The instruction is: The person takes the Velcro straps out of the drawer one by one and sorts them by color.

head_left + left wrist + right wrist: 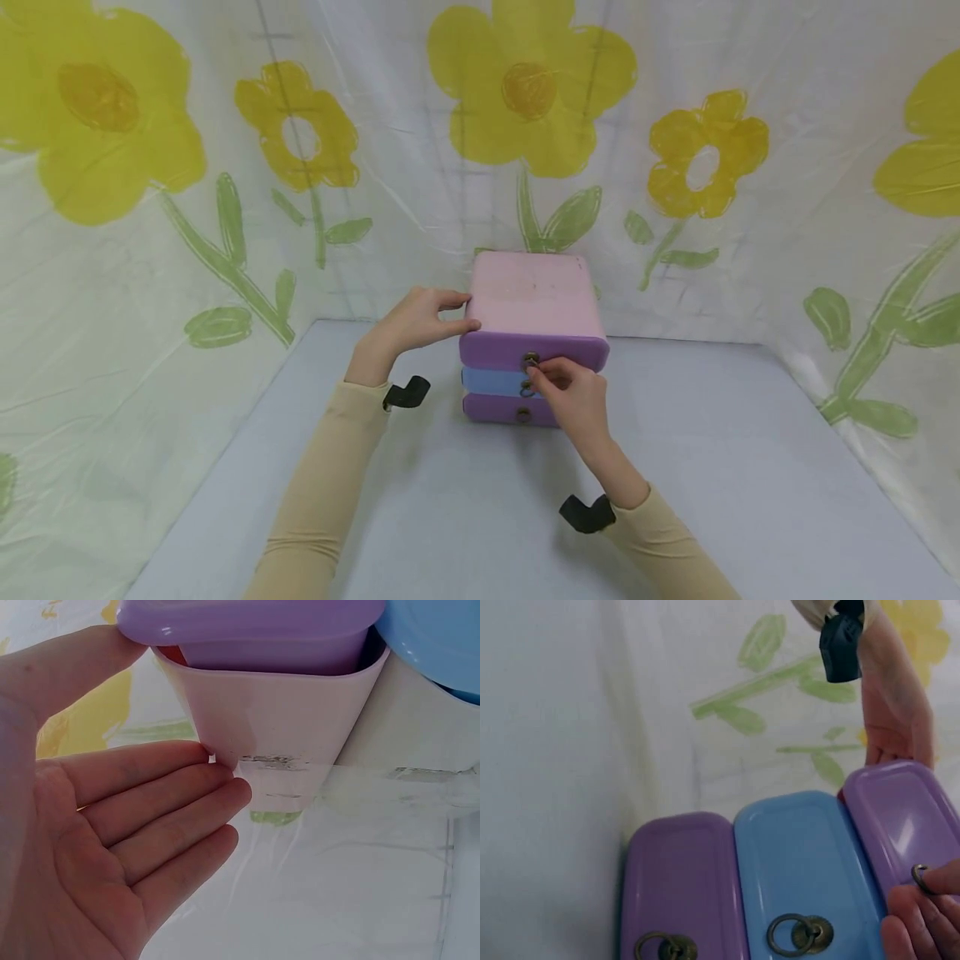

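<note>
Two bare hands work at a small glossy three-drawer cabinet with a pale pink, round-cornered top (532,292), its rounded purple top drawer (491,350) slightly out.

The cabinet stands on a pale, smooth table (420,517), before a white sheet printed with yellow flowers (405,217). At the cabinet's left side, the left hand (416,323) has its fingers straight and its thumb spread wide, thumb tip against the end of the purple front; it grips nothing. At the cabinet's front, the right hand (577,396) pinches a bronze-coloured metal ring pull (916,877) between thumb and finger. Below sit a light-blue drawer (487,381) and a lower purple drawer (491,407).
</note>
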### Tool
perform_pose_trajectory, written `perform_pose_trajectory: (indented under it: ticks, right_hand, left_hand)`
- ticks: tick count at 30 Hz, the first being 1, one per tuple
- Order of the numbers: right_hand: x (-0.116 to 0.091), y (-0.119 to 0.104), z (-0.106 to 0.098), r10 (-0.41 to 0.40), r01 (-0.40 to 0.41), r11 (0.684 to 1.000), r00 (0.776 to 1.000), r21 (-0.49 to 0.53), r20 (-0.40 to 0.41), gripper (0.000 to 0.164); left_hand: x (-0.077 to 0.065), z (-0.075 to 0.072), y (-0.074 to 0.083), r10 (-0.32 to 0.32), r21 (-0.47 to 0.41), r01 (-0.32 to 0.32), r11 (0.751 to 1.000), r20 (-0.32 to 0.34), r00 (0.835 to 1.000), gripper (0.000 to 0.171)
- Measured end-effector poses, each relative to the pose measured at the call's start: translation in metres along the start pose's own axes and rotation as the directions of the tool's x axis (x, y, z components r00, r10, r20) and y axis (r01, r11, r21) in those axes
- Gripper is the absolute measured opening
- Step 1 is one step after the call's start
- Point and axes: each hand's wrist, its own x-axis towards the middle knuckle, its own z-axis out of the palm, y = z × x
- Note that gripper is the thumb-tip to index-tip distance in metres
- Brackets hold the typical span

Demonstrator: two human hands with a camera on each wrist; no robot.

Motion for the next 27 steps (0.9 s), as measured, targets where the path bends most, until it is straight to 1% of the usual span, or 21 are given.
perform_pose_trajectory:
  ticks: [4,11,17,20,25,27]
  right_hand:
    - [0.0,0.002,0.0,-0.009,0.009,1.0,1.0,0.025,-0.004,0.011]
    - [0.0,0.003,0.0,-0.028,0.027,0.998,1.0,0.056,0.006,0.011]
    - [-0.001,0.002,-0.001,-0.021,0.02,0.996,1.0,0.088,0.005,0.012]
    - [-0.004,-0.009,-0.004,-0.019,0.018,0.995,1.0,0.1,0.008,0.01]
    - [-0.009,-0.034,-0.014,-0.009,0.003,0.994,0.999,0.113,0.048,0.01]
    - [-0.01,-0.036,-0.015,0.007,-0.015,0.993,0.998,0.116,0.064,0.011]
  left_hand:
    - [0.001,0.0,-0.002,0.014,0.007,-0.014,1.0,-0.003,1.0,0.066]
    - [0.001,0.0,-0.002,-0.011,-0.005,0.011,1.0,0.004,1.0,0.066]
    - [0.001,0.0,-0.003,-0.003,-0.008,0.003,1.0,0.008,1.0,0.069]
    - [0.001,0.001,-0.003,-0.002,-0.009,0.002,1.0,0.005,1.0,0.069]
    - [0.0,0.0,-0.002,-0.022,-0.015,0.022,1.0,0.012,1.0,0.068]
    - [0.0,0.0,-0.002,-0.02,-0.011,0.02,1.0,0.014,1.0,0.068]
